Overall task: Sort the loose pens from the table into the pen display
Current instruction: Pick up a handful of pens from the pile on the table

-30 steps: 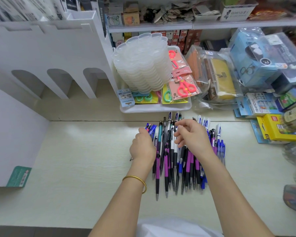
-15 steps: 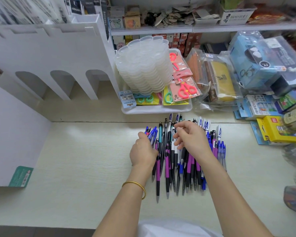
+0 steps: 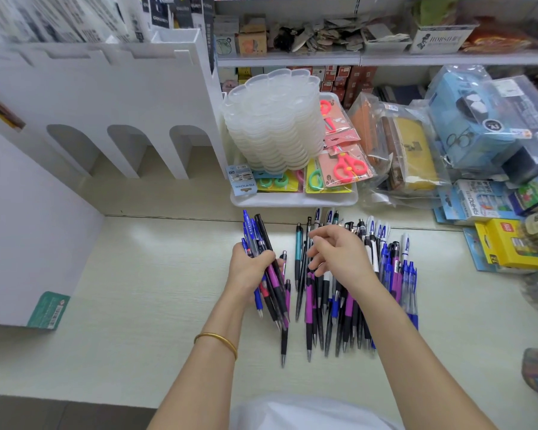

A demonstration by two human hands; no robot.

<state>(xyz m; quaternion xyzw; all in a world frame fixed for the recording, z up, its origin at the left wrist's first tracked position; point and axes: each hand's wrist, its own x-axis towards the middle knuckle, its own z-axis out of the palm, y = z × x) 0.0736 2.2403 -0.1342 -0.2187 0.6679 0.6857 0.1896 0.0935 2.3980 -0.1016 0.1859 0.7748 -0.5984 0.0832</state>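
Dozens of loose plastic pens in purple, black, blue and white lie side by side on the pale wood-grain surface, right of the frame's centre, tips toward the bottom edge. Over them the right hand hovers with fingers half bent and spread, gripping nothing. Just left of it the left hand, a gold bangle on its wrist, is closed round a bundle of blue, black and purple pens whose ends stick out above and below the fist. The white pen display with arched openings fills the upper left, well apart from both hands. Directly behind the pile, at upper centre, a white tray carries a stack of translucent scalloped plastic dishes and carded child scissors. Clear bags of pencil cases, pale blue boxes and a yellow box crowd the right side.
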